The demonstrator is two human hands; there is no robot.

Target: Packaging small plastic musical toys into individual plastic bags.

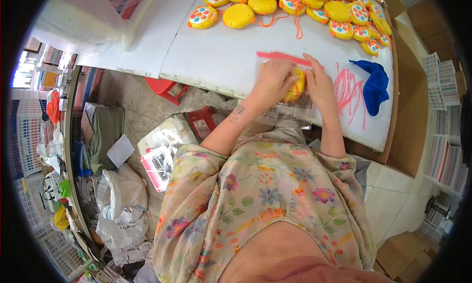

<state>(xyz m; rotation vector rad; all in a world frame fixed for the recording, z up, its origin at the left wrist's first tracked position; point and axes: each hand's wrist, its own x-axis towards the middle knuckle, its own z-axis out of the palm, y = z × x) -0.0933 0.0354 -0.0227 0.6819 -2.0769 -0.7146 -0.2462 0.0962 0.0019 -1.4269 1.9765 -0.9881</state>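
A yellow toy point(296, 84) lies between my hands at the table's front edge. It appears to be in or on a clear plastic bag point(301, 107) with a pinkish-red strip point(275, 55) along its far side. My left hand point(274, 82) is closed, its curled fingertips on the toy's left side. On the other side my right hand point(318, 81) has its fingers stretched beside the toy, one fingertip by the strip's right end. How far the toy is inside the bag, I cannot tell.
Several yellow turtle-shaped toys point(238, 17) with coloured buttons are heaped at the table's far side. Pink cords point(348, 91) and a blue cloth point(376, 89) lie at the right. A plastic-wrapped bundle point(91, 30) stands far left; red stools point(167, 90) stand below.
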